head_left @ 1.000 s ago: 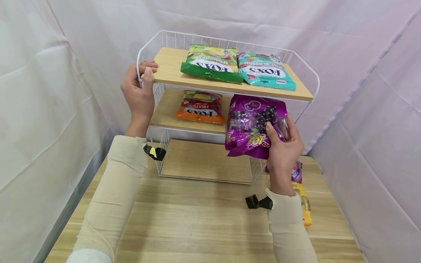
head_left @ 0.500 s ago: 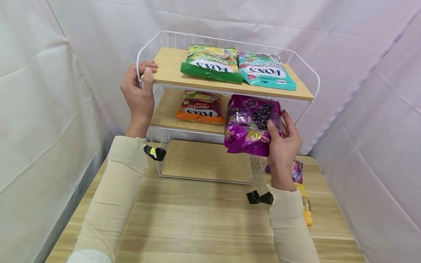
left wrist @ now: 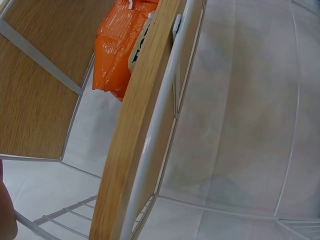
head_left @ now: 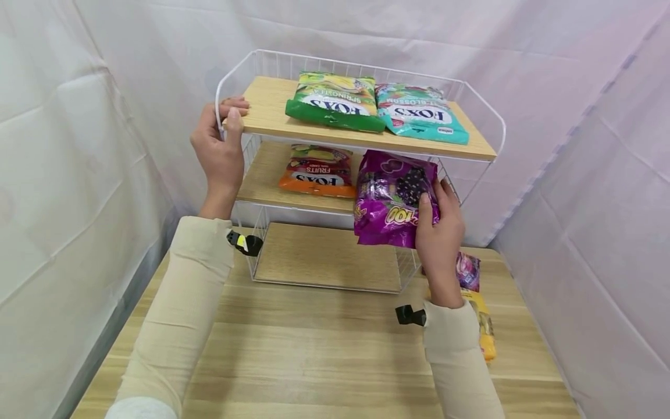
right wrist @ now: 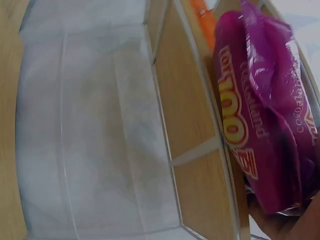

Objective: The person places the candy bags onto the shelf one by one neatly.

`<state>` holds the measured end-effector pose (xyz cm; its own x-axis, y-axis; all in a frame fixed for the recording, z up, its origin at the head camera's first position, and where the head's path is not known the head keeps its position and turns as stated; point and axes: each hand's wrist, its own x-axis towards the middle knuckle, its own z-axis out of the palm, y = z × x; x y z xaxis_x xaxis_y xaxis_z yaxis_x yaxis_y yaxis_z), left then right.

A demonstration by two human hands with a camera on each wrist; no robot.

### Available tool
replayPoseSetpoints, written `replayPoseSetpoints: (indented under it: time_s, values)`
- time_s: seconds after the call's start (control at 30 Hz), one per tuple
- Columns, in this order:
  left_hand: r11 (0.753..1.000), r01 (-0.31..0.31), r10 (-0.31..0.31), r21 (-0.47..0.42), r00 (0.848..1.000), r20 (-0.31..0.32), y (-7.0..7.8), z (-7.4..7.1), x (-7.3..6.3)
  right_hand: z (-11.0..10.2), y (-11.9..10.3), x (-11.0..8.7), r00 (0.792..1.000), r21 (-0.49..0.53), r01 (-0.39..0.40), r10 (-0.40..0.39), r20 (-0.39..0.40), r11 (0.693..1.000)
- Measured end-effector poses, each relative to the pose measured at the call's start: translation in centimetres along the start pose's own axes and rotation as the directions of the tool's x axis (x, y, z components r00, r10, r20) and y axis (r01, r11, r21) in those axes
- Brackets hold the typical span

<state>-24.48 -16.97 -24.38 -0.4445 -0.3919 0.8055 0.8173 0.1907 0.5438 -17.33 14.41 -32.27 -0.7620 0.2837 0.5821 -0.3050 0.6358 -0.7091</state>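
Note:
A white wire rack with wooden shelves (head_left: 262, 96) stands at the back in the head view. My left hand (head_left: 218, 152) grips the left front corner of its top shelf, thumb against the edge. In my right hand (head_left: 442, 235) is a purple candy bag (head_left: 389, 201), pinched by its right side with the thumb on its face. The bag is at the right of the middle shelf, its lower end sticking out past the front edge. An orange-and-red candy bag (head_left: 318, 171) lies to its left. In the right wrist view the purple bag (right wrist: 240, 115) overlaps a shelf's edge.
Green (head_left: 337, 102) and teal (head_left: 421, 113) candy bags lie side by side on the top shelf. On the table right of the rack are a yellow bag (head_left: 483, 326) and another purple bag (head_left: 468, 270), partly behind my right arm. White curtains surround the table.
My right hand has moved left and slightly up, shifting the purple candy bag a little left on the middle shelf. The left hand keeps its grip on the rack.

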Motion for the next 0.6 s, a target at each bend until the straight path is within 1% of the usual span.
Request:
replayPoseSetpoints:
  time_s: [0.07,0.13,0.2,0.23,0.3,0.4,0.5,0.6]
  values:
    - [1.0,-0.012,0.012,0.01,1.0,0.003,0.1,0.0,0.2,0.1,0.0,0.2,0.998,-0.042,0.065,-0.065,-0.002,0.997]
    - [1.0,-0.022,0.022,0.014,1.0,0.005,0.1,0.0,0.4,0.1,-0.1,0.3,0.994,-0.061,0.107,-0.108,-0.014,0.992]
    - [1.0,-0.021,0.021,0.014,1.0,0.007,0.1,0.0,0.6,0.3,-0.2,0.4,0.986,-0.07,0.157,-0.16,-0.051,0.985]
    - [1.0,-0.018,0.018,0.015,1.0,0.007,0.1,0.0,0.6,0.4,-0.2,0.3,0.978,-0.07,0.188,-0.194,-0.076,0.98]
    - [1.0,-0.005,0.005,0.012,1.0,0.001,0.0,-0.1,0.5,0.7,-0.3,0.1,0.953,-0.071,0.267,-0.274,-0.13,0.961]
    - [1.0,0.005,-0.005,0.018,1.0,-0.004,0.0,-0.2,0.3,1.2,-0.5,-0.6,0.893,-0.08,0.398,-0.406,-0.194,0.914]
    - [1.0,0.004,-0.004,0.025,1.0,-0.002,0.1,-0.2,0.1,1.4,-0.9,-1.8,0.838,-0.109,0.493,-0.505,-0.207,0.863]
    - [1.0,-0.003,0.003,0.028,1.0,0.006,0.2,-0.1,0.1,1.4,-1.4,-3.2,0.805,-0.156,0.54,-0.562,-0.189,0.827]
